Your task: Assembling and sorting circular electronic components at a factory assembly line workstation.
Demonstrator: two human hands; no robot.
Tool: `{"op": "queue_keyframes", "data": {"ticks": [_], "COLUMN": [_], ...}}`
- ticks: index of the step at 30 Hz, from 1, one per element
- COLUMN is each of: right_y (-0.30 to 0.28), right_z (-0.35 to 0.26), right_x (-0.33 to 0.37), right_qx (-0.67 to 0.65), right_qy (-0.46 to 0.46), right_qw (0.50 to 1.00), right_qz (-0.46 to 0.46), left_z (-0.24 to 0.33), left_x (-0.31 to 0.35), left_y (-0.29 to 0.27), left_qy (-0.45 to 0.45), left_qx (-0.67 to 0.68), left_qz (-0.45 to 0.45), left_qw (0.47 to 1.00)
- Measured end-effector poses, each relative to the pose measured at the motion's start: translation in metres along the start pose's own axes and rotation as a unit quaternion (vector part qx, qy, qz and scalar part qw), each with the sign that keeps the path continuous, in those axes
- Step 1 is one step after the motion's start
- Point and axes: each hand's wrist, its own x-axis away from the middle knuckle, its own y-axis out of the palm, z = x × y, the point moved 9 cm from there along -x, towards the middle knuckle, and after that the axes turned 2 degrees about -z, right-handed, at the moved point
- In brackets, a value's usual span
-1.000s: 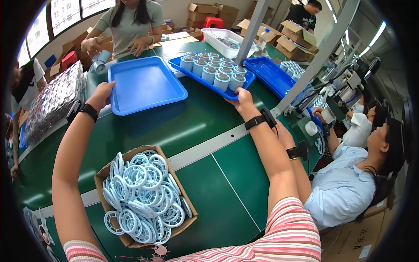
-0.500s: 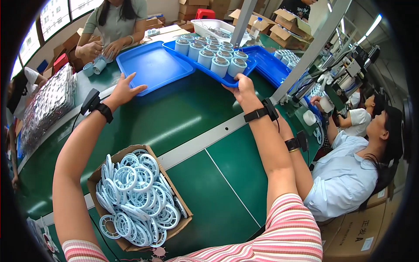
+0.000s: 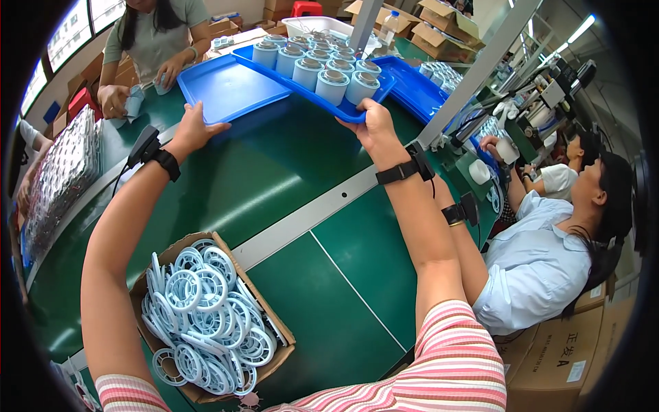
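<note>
My left hand (image 3: 197,130) is at the near left corner of a bare blue tray (image 3: 230,88), fingers along its edge and thumb stretched along the front. My right hand (image 3: 373,126) grips the near right corner of a second blue tray (image 3: 302,88), thumb on the rim and fingers underneath. Several pale blue cylinders with metallic tops (image 3: 331,86) stand upright in that tray. Its left part overlaps the edge of the bare tray. A cardboard box (image 3: 283,353) full of light blue plastic rings (image 3: 184,290) sits close to me, between my forearms.
Across the green table (image 3: 274,161), a co-worker's hand (image 3: 113,101) holds a pale cylinder. Another blue tray (image 3: 412,93) lies beyond a grey metal post (image 3: 473,69). A person in a light blue shirt (image 3: 539,264) sits at right. Silvery packed goods (image 3: 65,172) lie at left.
My left hand's fingers, spread over the bare tray before, are now closer together at its corner. My right hand keeps its grip. The co-worker's hands across the table have moved apart.
</note>
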Motion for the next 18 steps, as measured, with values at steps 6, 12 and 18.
{"op": "queue_keyframes", "data": {"ticks": [6, 12, 18], "right_y": [0.004, -0.002, 0.015], "right_z": [-0.001, -0.002, -0.007], "right_x": [0.006, 0.005, 0.018], "right_qx": [0.009, 0.019, 0.006], "right_qy": [-0.019, -0.018, -0.017], "right_qw": [1.000, 0.999, 0.999], "right_qz": [-0.007, -0.021, -0.047], "left_z": [0.004, -0.040, -0.087], "left_x": [-0.037, 0.002, 0.167], "left_y": [-0.001, -0.067, -0.158], "left_qy": [-0.008, -0.057, 0.041], "left_qx": [0.178, 0.193, 0.150], "left_qz": [0.026, 0.182, 0.317], "left_qw": [0.984, 0.962, 0.936]}}
